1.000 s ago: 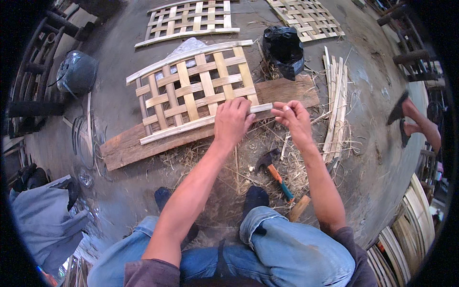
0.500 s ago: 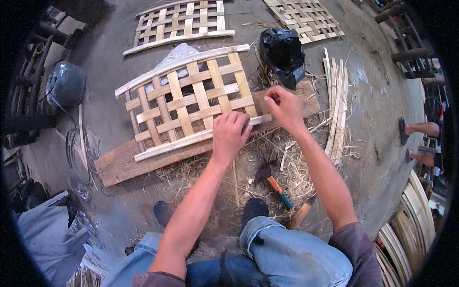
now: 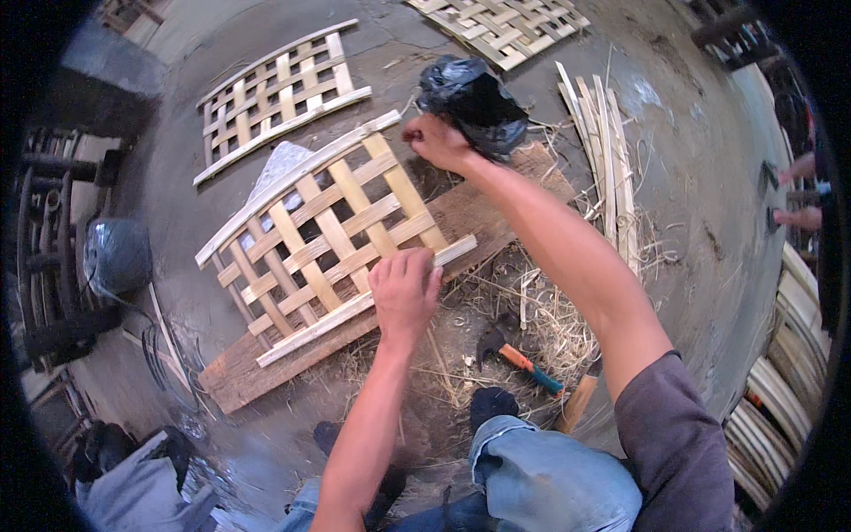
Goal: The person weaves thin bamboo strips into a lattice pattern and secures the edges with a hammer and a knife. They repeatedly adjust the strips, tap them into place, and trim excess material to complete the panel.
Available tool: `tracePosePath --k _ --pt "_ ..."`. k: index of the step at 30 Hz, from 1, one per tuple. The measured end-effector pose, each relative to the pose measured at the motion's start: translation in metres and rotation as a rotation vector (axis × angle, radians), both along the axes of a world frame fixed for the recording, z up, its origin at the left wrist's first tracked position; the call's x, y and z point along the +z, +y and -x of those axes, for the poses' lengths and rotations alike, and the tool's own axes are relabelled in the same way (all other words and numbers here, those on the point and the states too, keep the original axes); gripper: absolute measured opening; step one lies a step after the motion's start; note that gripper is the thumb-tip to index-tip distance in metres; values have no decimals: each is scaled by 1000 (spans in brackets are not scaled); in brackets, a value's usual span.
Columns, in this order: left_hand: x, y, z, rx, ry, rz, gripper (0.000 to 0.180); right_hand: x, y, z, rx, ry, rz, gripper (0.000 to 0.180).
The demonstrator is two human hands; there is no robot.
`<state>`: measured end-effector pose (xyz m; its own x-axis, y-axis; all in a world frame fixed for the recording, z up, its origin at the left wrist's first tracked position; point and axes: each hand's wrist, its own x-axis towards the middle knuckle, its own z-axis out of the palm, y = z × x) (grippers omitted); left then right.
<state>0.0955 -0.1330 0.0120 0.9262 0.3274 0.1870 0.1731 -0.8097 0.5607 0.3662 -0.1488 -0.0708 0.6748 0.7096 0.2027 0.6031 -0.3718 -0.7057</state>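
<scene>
A woven bamboo lattice panel [image 3: 335,232] leans at a slant, its near edge strip on a wooden plank [image 3: 496,208]. My left hand [image 3: 403,288] is closed on that near strip, right of its middle. My right hand [image 3: 434,140] reaches forward between the panel's far right corner and a black plastic bag [image 3: 465,93]. Its fingers are curled together; what they hold, if anything, is too blurred to make out. A pale, lumpy bundle [image 3: 277,173] shows behind and through the panel.
Two more woven panels lie beyond, one at far left [image 3: 279,99] and one at far right [image 3: 505,22]. Loose bamboo strips [image 3: 613,151] lie right of the plank. Shavings [image 3: 567,328] surround a hammer [image 3: 523,359] near my feet. A wrapped roll [image 3: 120,257] sits left.
My right hand has moved forward and left, from above the plank's right part to beside the black bag. My left hand keeps its hold. The view has shifted and turned.
</scene>
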Motion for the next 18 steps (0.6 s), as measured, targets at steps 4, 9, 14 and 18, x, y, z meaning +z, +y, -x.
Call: tracePosePath --k 4,9,14,18 --pt "0 -3 -2 -1 32 -19 32 -23 20 2 -80 185 -183 18" --pt "0 5 3 16 34 -62 33 -9 46 19 -205 -57 6 29" --pt "-4 -3 2 -5 13 -40 33 -24 38 20 -301 -83 -1 27" --pt "-1 1 1 -4 -2 -17 30 14 0 30 -182 11 83 16"
